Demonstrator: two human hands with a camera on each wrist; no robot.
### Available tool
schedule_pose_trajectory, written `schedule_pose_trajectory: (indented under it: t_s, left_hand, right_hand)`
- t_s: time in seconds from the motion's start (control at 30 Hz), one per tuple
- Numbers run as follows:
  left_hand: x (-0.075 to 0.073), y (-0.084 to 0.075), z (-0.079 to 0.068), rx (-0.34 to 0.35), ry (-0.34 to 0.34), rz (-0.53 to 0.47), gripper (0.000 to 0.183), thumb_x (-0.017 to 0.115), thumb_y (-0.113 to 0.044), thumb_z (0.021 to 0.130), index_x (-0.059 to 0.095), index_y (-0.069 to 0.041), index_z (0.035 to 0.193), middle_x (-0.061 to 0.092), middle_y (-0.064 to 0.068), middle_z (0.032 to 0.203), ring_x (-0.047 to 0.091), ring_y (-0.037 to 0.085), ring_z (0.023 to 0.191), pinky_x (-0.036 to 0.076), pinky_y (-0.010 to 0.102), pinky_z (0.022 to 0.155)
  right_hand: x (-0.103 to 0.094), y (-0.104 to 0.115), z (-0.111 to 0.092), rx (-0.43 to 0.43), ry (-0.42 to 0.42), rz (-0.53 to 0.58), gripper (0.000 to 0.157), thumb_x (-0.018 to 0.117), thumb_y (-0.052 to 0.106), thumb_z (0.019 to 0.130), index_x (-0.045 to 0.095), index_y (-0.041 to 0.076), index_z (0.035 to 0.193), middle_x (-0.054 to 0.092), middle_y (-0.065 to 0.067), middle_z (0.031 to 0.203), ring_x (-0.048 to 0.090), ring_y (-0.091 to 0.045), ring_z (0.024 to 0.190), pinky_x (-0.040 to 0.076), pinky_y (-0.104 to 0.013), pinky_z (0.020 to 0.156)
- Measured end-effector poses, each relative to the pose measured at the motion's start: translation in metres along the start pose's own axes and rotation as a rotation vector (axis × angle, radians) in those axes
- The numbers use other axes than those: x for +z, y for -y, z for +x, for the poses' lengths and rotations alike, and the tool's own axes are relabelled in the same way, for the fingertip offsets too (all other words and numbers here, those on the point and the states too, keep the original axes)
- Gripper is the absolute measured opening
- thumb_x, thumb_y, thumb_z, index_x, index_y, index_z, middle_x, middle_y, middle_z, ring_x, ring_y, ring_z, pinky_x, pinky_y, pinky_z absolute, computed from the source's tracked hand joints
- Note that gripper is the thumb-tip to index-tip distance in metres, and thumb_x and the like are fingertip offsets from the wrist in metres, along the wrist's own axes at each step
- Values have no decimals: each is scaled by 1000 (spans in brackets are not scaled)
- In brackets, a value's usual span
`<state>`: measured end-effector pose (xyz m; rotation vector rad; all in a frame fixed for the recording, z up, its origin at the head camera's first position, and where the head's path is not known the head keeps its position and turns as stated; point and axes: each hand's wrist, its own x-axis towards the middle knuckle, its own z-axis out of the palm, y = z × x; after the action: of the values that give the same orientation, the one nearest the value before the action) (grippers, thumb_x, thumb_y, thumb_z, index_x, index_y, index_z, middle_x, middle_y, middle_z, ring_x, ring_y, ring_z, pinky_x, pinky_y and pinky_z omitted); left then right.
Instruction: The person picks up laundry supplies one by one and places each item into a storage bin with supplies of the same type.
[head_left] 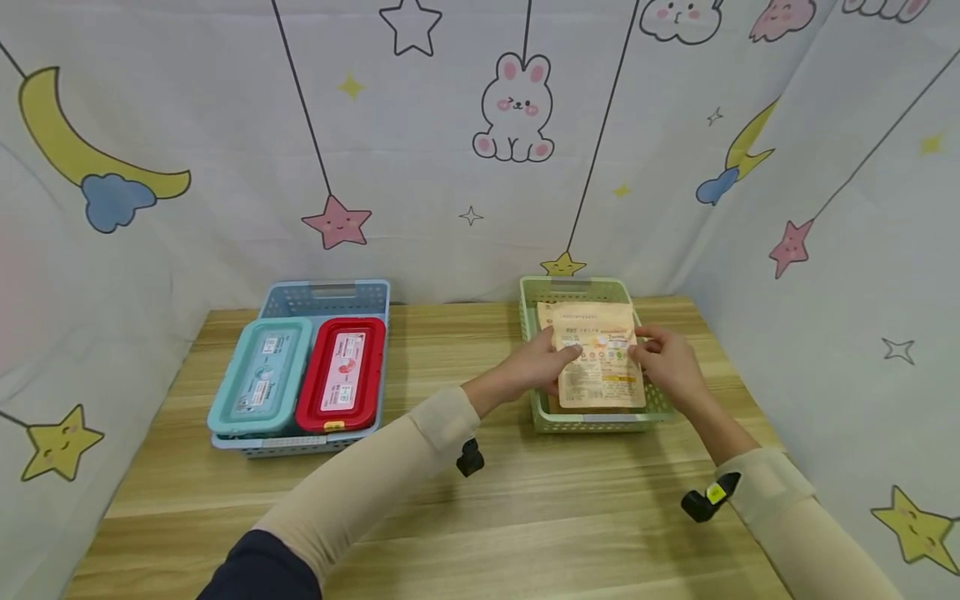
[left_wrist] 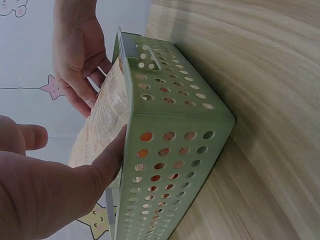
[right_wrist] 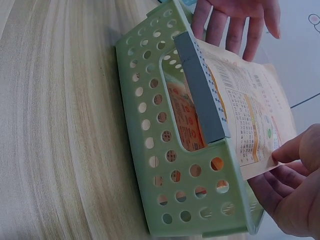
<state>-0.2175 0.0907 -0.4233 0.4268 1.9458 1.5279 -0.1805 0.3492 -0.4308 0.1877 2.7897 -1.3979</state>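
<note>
A flat cream-coloured printed pouch [head_left: 600,367] lies at the top of the light green basket [head_left: 592,425], its printed face up. My right hand [head_left: 671,367] pinches the pouch's right edge, thumb on the printed face and fingers behind, as the right wrist view shows. My left hand [head_left: 532,362] is at the pouch's left side. In the right wrist view the left fingers [right_wrist: 235,32] are straight, their tips at the pouch's edge, and the thumb stands apart. Another pouch [head_left: 546,313] peeks out behind the first. Orange packaging [right_wrist: 185,117] shows through the basket's handle opening.
On the left of the wooden table [head_left: 450,500] stands a blue basket [head_left: 367,296]. In it are a box with a teal lid [head_left: 258,379] and one with a red lid [head_left: 341,375]. A patterned white curtain [head_left: 450,150] hangs behind and along the sides.
</note>
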Motion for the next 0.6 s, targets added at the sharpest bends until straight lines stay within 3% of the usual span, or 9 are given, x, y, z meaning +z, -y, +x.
schedule_pose_trajectory:
  t_s: [0.23, 0.3, 0.43, 0.53, 0.6]
  left_hand:
    - [3, -4, -1, -36, -6, -10, 83, 51, -39, 113, 3, -2, 169, 24, 27, 169, 58, 42, 131, 59, 52, 97]
    - [3, -5, -1, -54, -13, -3, 83, 52, -40, 112, 6, 0, 169, 23, 25, 170, 57, 42, 133, 59, 52, 96]
    - [4, -8, 1, -98, 5, 4, 68, 54, -42, 111, 36, 8, 154, 38, 21, 163, 56, 39, 133, 59, 53, 96]
    - [6, -11, 4, -135, 24, -33, 64, 55, -40, 111, 40, 9, 150, 39, 20, 161, 51, 41, 139, 59, 54, 96]
    - [7, -12, 6, -158, 25, -58, 69, 55, -40, 111, 33, 6, 158, 33, 20, 165, 47, 42, 144, 59, 55, 96]
  right_hand:
    - [-1, -4, 2, 1, 41, -47, 55, 56, 17, 110, 41, -6, 158, 62, -33, 136, 68, -39, 109, 64, -45, 79]
    - [0, -4, 3, -7, 47, -76, 56, 58, 16, 109, 41, -8, 157, 64, -33, 131, 70, -36, 104, 64, -45, 78]
    - [1, -3, 4, -18, 71, -147, 58, 62, 16, 107, 42, -10, 156, 67, -31, 122, 71, -27, 87, 63, -45, 74]
    - [1, -2, 5, -15, 95, -185, 61, 64, 17, 107, 41, -11, 156, 67, -31, 121, 70, -24, 79, 62, -45, 72]
    - [2, -1, 6, -8, 105, -209, 62, 65, 18, 106, 41, -11, 156, 66, -33, 123, 70, -24, 79, 61, -45, 71]
